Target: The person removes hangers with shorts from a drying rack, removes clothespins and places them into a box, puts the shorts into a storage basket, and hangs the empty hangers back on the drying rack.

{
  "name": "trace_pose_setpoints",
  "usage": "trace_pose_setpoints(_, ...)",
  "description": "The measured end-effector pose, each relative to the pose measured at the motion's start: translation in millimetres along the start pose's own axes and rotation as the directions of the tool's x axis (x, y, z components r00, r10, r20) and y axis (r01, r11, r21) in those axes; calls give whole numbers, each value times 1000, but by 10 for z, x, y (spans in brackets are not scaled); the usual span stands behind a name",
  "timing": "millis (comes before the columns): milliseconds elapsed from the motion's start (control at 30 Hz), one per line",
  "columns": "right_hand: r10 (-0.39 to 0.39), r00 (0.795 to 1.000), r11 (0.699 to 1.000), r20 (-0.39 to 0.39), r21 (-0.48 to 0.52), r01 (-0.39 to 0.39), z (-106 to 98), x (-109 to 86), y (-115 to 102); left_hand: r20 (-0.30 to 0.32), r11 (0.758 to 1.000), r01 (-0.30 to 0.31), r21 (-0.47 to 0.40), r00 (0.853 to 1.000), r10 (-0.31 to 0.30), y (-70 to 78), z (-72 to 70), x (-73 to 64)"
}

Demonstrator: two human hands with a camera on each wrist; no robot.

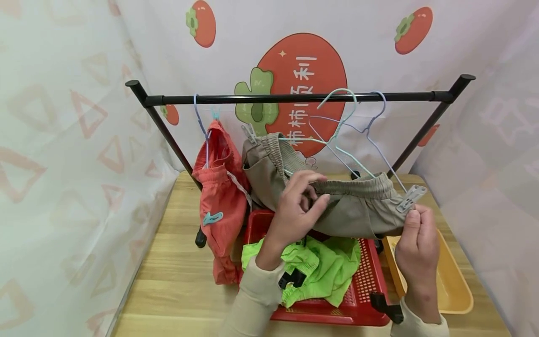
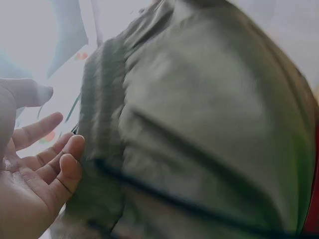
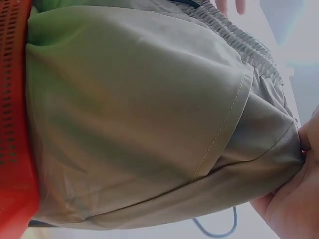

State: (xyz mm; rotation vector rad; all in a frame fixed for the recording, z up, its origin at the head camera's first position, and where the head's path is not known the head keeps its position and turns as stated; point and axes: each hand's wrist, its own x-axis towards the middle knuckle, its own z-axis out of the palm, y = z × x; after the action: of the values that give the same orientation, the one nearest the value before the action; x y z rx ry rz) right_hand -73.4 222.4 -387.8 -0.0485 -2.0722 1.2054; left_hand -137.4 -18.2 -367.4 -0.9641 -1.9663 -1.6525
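Observation:
Khaki shorts [image 1: 358, 213] with an elastic waistband are spread on a mint-green hanger [image 1: 353, 110] near the rail. A grey clothespin [image 1: 411, 198] sits at the right end of the waistband and another grey clothespin [image 1: 249, 133] at the left. My right hand [image 1: 421, 248] pinches the right side of the shorts just under the clothespin; cloth lies between thumb and fingers in the right wrist view. My left hand [image 1: 294, 210] is at the middle of the waistband, fingers loosely bent, thumb apart. In the left wrist view the fingertips [image 2: 75, 144] are beside the waistband, gripping nothing.
Red shorts [image 1: 221, 201] hang at the left of a black rail [image 1: 269, 98], with blue clothespins. An empty blue hanger [image 1: 381, 110] hangs at the right. Below are a red basket [image 1: 375, 299] holding neon-green clothing [image 1: 332, 267] and a yellow tray [image 1: 456, 285].

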Motion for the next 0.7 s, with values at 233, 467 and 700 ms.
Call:
trace_pose_setpoints(233, -24, 1000, 996, -5, 89, 24, -128, 34, 100, -119, 997, 11, 75, 993, -2, -92, -308, -107)
trace_pose_setpoints(467, -37, 998, 977, -56, 206, 48, -293, 82, 177, -370, 991, 84, 100, 928, -41, -128, -569, -179)
trace_pose_setpoints(700, 100, 994, 908, -32, 411, -78, -437, 95, 184, -522, 984, 82, 158, 853, 13, -163, -678, -196)
